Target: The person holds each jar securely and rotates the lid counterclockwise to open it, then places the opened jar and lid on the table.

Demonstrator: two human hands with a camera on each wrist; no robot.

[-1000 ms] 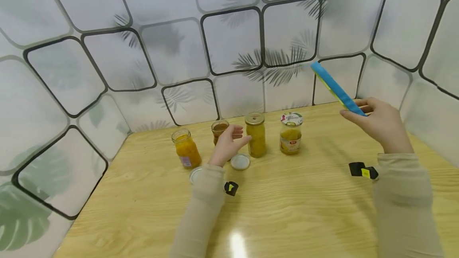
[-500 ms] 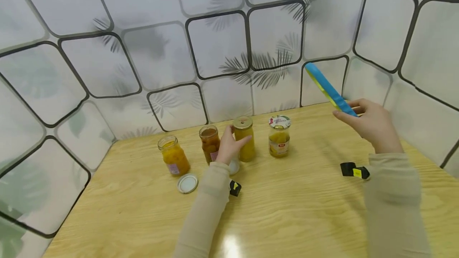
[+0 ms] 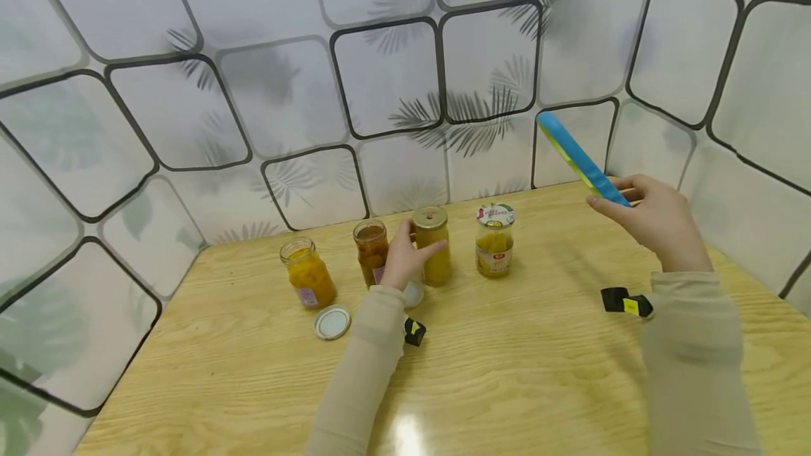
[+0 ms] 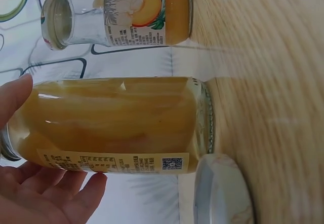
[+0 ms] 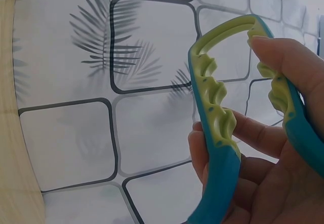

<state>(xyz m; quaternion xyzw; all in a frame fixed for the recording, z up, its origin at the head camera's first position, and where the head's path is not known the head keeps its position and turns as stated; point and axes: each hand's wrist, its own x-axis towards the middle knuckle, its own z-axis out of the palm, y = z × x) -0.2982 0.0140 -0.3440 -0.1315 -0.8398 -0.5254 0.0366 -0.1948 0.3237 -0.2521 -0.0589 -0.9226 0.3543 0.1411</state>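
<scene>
In the head view my left hand (image 3: pixel 404 259) grips a tall closed jar (image 3: pixel 434 255) with a gold lid, standing on the table. The left wrist view has the thumb on one side of that amber jar (image 4: pixel 116 120) and the fingers (image 4: pixel 91 193) curled along the other. Raised at the right, my right hand (image 3: pixel 659 217) holds a blue jar opener (image 3: pixel 579 153). Wavy lime-green teeth line the inside of the jar opener (image 5: pixel 215 97) in the right wrist view, with thumb and fingers on its two arms. A smaller closed jar (image 3: pixel 494 245) with a white patterned lid stands right of the gripped jar.
Two uncapped jars stand to the left: a yellow-orange jar (image 3: pixel 308 276) and a brown jar (image 3: pixel 370 252). One loose lid (image 3: pixel 332 322) lies before the yellow-orange jar; another lid (image 3: pixel 414 294) is partly behind my left hand. A patterned wall (image 3: pixel 304 104) rises behind the table (image 3: pixel 507 371).
My left hand has moved right, from beside the brown jar to around the gold-lidded jar. The head view has shifted slightly; my right hand still holds the jar opener up.
</scene>
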